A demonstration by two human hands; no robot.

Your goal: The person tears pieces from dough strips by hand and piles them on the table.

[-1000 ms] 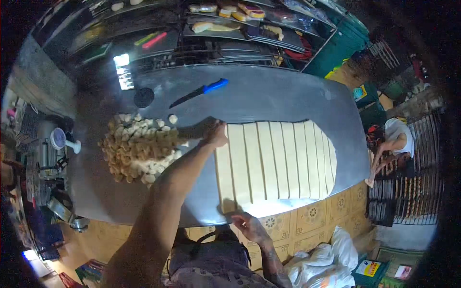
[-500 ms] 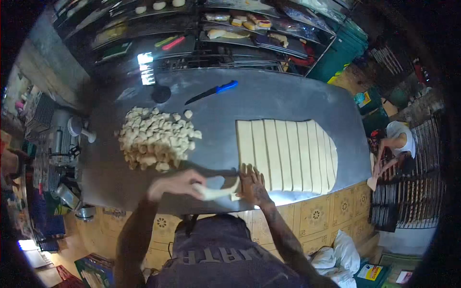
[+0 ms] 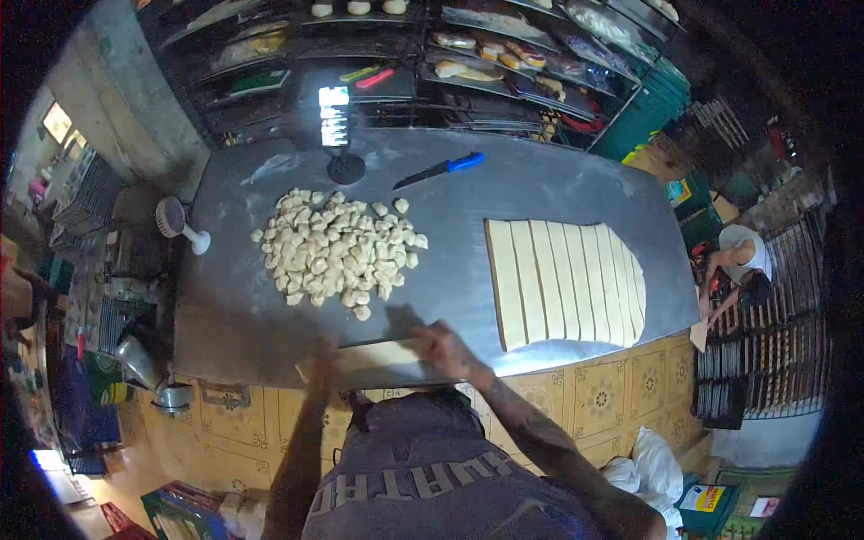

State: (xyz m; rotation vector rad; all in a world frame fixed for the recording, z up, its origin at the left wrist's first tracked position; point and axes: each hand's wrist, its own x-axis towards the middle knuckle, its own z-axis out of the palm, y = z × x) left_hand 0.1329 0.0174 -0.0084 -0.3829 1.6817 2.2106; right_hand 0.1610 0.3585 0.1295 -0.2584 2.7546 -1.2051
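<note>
A long pale dough strip (image 3: 382,355) stretches between my two hands along the table's near edge. My left hand (image 3: 324,364), smeared by motion, is closed at the strip's left end. My right hand (image 3: 447,354) grips the other end with bent fingers. To the right lies a flat dough sheet (image 3: 567,283), cut into several parallel strips. Beyond my hands, a heap of small dough pieces (image 3: 337,247) covers the left-middle of the table.
A blue-handled knife (image 3: 441,169) lies on the dark table (image 3: 441,243) near a lit phone (image 3: 334,117) on a round stand. A brush (image 3: 183,225) rests at the left edge. Racks (image 3: 504,54) stand behind. Another person (image 3: 742,256) works at the far right.
The dough strip has moved left, away from the cut sheet, and is now straight along the near edge. My right hand has left the sheet's edge and taken the strip's right end. The view has shifted.
</note>
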